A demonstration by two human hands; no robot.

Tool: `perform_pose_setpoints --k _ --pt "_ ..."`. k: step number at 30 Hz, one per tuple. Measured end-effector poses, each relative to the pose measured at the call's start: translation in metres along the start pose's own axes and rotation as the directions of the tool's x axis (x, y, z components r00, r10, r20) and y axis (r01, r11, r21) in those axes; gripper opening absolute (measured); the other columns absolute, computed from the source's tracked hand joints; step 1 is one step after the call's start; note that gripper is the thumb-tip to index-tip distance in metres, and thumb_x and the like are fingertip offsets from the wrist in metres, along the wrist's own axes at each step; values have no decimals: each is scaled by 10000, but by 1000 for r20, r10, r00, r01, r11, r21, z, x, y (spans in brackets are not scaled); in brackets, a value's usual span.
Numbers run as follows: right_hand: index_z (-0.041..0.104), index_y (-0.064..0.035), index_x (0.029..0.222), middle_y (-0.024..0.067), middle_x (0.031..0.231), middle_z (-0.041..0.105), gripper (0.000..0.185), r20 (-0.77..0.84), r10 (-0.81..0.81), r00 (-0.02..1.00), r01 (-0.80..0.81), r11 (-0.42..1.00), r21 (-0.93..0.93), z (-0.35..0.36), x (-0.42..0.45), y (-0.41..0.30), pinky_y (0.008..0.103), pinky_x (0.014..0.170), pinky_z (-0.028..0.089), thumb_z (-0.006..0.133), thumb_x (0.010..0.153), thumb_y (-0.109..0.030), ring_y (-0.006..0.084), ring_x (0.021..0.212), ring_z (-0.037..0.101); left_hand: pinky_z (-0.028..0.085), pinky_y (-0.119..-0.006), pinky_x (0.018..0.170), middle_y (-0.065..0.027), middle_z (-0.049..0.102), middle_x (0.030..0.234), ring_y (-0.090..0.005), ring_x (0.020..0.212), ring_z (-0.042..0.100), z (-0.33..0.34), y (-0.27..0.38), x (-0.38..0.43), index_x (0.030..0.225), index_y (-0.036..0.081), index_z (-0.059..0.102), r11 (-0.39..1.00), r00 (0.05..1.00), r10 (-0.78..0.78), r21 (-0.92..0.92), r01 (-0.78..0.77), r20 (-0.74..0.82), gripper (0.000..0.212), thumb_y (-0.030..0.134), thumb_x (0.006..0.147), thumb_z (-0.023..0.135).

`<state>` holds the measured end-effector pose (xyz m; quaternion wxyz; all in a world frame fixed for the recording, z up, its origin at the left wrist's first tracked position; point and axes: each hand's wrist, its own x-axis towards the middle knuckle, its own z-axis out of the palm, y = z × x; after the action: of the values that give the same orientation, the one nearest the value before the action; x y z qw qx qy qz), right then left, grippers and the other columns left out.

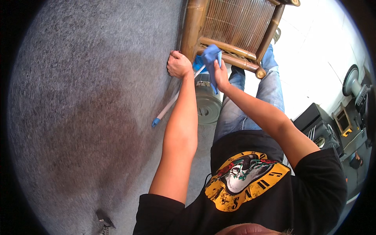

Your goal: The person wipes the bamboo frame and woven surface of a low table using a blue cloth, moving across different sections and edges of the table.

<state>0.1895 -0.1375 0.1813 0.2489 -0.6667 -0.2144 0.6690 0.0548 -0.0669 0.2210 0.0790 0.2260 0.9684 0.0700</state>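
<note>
A brown bamboo chair or bench (239,22) with a slatted panel stands before me at the top of the view. My right hand (221,73) holds a folded blue cloth (211,57), its upper part blurred against the lower bamboo rail (235,60). Curled into a fist, my left hand (179,65) is beside the thick bamboo post (191,26) and close to the grey carpet-like surface. The inside of the fist is hidden, so I cannot tell whether it touches or grips the post.
Under my forearms a white pole (169,107) with a blue tip lies slanted near a grey lidded bin (208,110). Blue material (198,64) shows behind the cloth. Grey carpet-like surface (88,88) fills the left. Black equipment (318,123) and a yellow-black tool (346,132) are at right.
</note>
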Motion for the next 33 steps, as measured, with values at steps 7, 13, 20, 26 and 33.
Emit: perform_pose_setpoints --k 7,13,20,26,33 --pt "549 -62 1437 121 1286 664 544 466 54 883 36 982 -184 48 81 2 349 1003 472 482 901 5 196 1123 619 542 -551 759 -165 761 866 -434 818 712 -4 3 2 841 163 829 1000 1000 -4 15 4 15 446 338 939 432" --pt "488 -266 1519 87 1614 422 704 579 -88 811 553 440 -707 -7 105 28 441 1210 362 555 860 -28 344 1456 427 543 -558 755 -174 758 858 -441 817 710 -3 6 0 831 162 829 1000 1000 9 1 -9 10 448 342 931 432" --pt "408 -387 1564 21 1683 301 818 583 55 810 570 157 -807 -170 85 40 472 1244 306 542 855 -1 327 1508 355 544 -554 745 -173 758 849 -438 807 714 -2 4 0 837 152 828 1000 1000 26 14 -26 -2 464 337 944 417" --pt "541 -215 1467 179 1310 674 533 169 148 975 137 200 -970 -223 102 51 498 996 524 547 937 -272 368 1216 644 540 -557 728 -167 759 845 -438 799 713 -3 3 1 833 147 827 1000 999 3 -24 -2 32 461 336 943 420" --pt "556 -167 1445 188 1333 659 581 298 42 954 245 469 -849 -53 134 51 476 1054 490 540 882 -311 380 1193 646 538 -557 725 -167 758 844 -437 795 712 -5 8 -1 833 149 829 1000 1000 7 5 -7 3 441 318 925 432"
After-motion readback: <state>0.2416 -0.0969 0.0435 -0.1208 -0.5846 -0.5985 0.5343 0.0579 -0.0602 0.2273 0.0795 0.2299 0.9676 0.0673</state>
